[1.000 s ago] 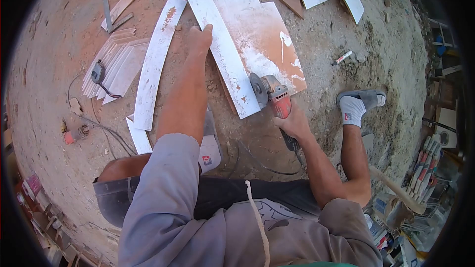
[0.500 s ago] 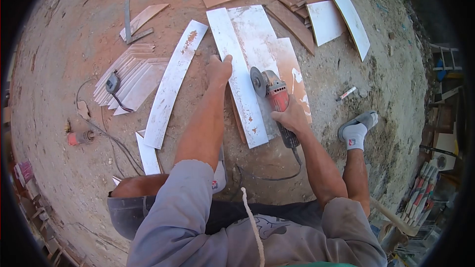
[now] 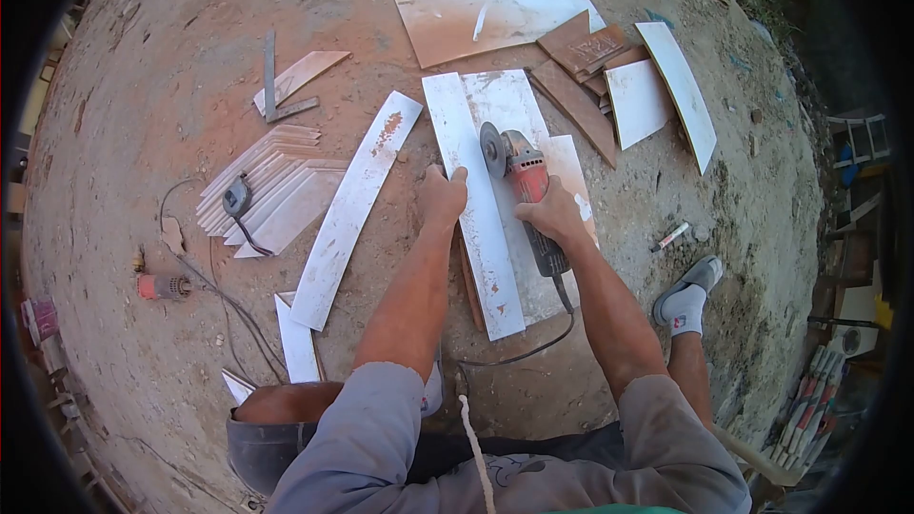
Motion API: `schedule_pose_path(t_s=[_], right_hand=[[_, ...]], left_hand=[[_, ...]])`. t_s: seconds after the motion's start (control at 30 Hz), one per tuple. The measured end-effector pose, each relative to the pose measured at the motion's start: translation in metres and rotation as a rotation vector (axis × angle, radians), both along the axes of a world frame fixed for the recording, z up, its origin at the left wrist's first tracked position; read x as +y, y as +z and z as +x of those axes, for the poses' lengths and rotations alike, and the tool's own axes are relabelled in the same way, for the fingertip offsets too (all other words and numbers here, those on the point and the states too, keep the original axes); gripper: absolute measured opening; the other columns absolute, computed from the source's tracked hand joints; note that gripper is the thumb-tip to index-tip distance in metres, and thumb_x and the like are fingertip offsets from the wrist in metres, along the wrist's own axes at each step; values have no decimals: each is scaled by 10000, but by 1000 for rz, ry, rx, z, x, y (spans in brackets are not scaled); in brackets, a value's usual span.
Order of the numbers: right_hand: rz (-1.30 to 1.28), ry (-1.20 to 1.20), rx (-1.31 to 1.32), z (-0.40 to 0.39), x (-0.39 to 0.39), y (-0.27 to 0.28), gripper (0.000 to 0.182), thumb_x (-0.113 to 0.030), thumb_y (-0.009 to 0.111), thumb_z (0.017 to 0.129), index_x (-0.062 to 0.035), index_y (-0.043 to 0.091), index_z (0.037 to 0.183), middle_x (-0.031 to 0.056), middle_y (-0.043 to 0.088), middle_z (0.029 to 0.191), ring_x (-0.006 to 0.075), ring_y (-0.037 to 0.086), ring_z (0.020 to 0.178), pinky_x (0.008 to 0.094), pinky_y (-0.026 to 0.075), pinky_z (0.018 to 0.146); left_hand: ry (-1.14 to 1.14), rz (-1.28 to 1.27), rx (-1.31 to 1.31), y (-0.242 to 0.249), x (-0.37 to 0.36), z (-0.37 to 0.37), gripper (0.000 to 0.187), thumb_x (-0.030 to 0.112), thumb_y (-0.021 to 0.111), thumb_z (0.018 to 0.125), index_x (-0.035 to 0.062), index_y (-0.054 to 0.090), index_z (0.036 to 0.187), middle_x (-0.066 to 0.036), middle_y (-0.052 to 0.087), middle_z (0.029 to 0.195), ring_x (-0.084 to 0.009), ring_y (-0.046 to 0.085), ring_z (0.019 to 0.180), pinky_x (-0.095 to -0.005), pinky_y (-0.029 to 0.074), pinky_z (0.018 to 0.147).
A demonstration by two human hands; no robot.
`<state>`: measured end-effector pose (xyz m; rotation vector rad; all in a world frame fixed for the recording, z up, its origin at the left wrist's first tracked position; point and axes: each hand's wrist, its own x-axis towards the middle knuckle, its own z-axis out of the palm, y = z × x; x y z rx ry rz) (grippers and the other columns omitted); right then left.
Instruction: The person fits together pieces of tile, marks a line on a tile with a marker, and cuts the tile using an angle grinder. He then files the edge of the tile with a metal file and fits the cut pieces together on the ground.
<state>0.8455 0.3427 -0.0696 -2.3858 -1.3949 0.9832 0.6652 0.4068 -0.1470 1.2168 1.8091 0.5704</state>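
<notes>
My left hand (image 3: 444, 196) grips the left edge of a long white tile strip (image 3: 486, 257), thumb on top and the other fingers hidden at its side. The strip lies lengthwise over a wider, dusty tile (image 3: 538, 281). In my right hand (image 3: 554, 213) is a red and black angle grinder (image 3: 529, 181), held around its body. Its round disc (image 3: 492, 149) stands upright near the strip's right edge. From the grinder's rear a black cord (image 3: 533, 354) curls back toward my feet.
To the left lie another tile strip (image 3: 357, 209), stacked cut tiles (image 3: 271, 190) with a tape measure (image 3: 237, 197), a metal square (image 3: 270, 76) and a red power tool (image 3: 162, 286). A large tile (image 3: 476, 0) and brown tile pieces (image 3: 576, 109) lie beyond; a marker (image 3: 670, 236) is at right.
The grinder has moved away from me along the strip, toward its far end. My left hand keeps its place on the strip. The whole scene sits lower as the head view tilts up.
</notes>
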Motion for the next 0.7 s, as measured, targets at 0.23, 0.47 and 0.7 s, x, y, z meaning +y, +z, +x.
schedule_pose_path(t_s=[0.23, 0.47, 0.7], right_hand=[[38, 14, -21, -2, 57, -6, 779, -348, 734, 596, 98, 489, 1186, 289, 650, 1054, 396, 652, 996, 410, 508, 866], [54, 27, -45, -4, 111, -11, 802, -359, 742, 584, 103, 495, 1190, 291, 633, 1119, 395, 637, 1048, 405, 503, 898], [139, 26, -58, -7, 153, -20, 810, -361, 764, 575, 121, 534, 1182, 301, 635, 1121, 389, 632, 1060, 398, 497, 904]], left_hand=[[-12, -2, -10, -1, 2, -1, 478, 386, 652, 851, -26, 603, 1088, -227, 672, 1064, -379, 636, 1032, -455, 465, 896], [-52, -29, -7, -2, 1, -2, 501, 376, 639, 848, -27, 548, 1131, -256, 642, 1100, -414, 615, 1051, -483, 459, 915], [-66, -69, -14, 9, 2, -4, 493, 365, 654, 854, -32, 548, 1127, -265, 643, 1093, -419, 616, 1046, -478, 461, 907]])
